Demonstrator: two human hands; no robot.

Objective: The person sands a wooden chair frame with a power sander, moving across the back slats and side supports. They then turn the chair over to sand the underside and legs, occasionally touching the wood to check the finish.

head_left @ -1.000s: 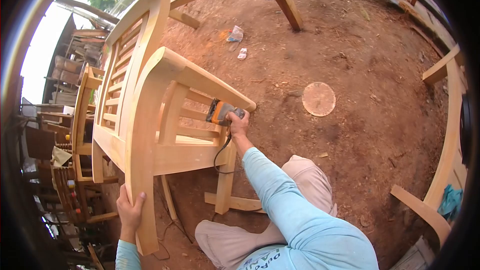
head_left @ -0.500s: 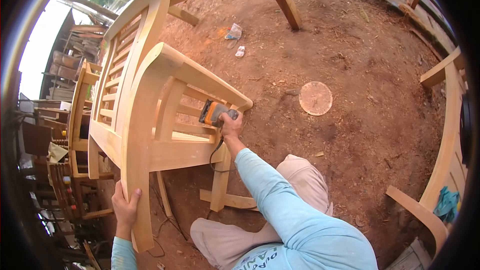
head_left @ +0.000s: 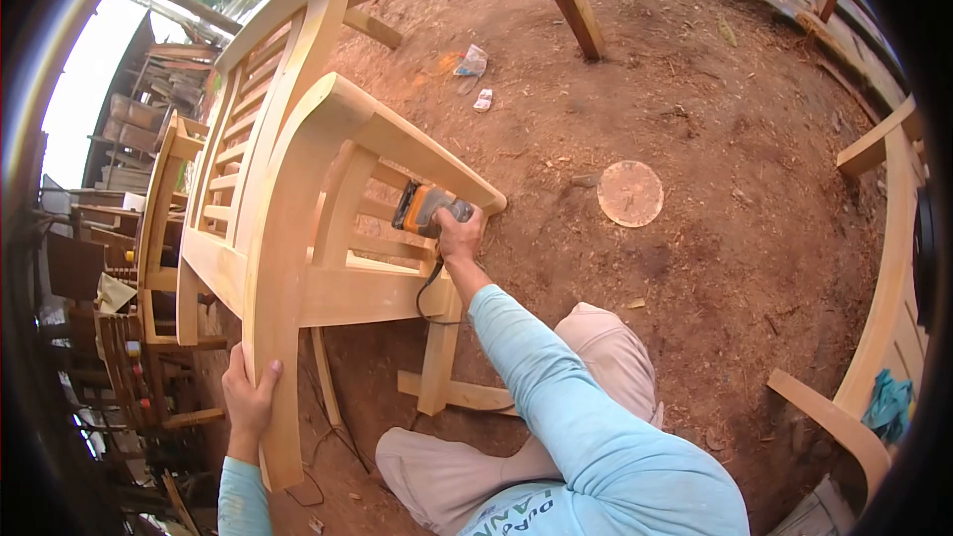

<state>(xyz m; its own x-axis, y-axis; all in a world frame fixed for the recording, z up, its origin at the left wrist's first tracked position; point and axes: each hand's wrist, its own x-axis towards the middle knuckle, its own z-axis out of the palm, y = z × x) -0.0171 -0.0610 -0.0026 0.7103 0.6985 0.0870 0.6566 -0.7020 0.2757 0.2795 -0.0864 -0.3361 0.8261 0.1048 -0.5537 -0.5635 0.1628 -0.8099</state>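
The right hand is closed around the back of an orange and grey sander, which sits against the slats on the side of a pale wooden chair, just under its sloping armrest; a dark cord loops down from the tool past the chair's leg; the left hand is wrapped around the lower end of the chair's broad curved front rail, thumb on the near face, fingers hidden behind the wood; the chair stands on the reddish dirt ground, close in front of the person's bent knee; a round wooden disc lies on the dirt well apart to the right; a blue cloth hangs on a curved plank at the far right edge.
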